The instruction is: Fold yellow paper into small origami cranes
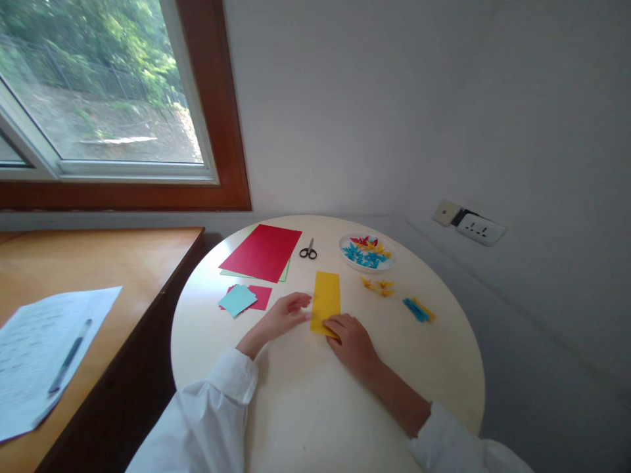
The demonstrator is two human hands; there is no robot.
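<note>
A yellow strip of paper point(326, 294), longer than it is wide, lies upright before me in the middle of the round table. The fingers of my right hand point(351, 340) grip its lower right corner, the thumb near the bottom edge. My left hand point(284, 316) is beside the strip's left edge, fingers slightly curved and apart, holding nothing. Whether its fingertips touch the paper I cannot tell. Small yellow folded paper cranes point(378, 286) lie to the right of the strip. Blue and yellow folded paper strips point(418, 310) are farther right.
Behind the hands are scissors point(309, 250), a red sheet point(263, 253) over a green one, and a white dish point(367, 267) of folded cranes. Light-blue squares point(238, 300) over red ones lie left. A wooden desk point(148, 263) bears written paper point(34, 348) and a pen point(70, 358).
</note>
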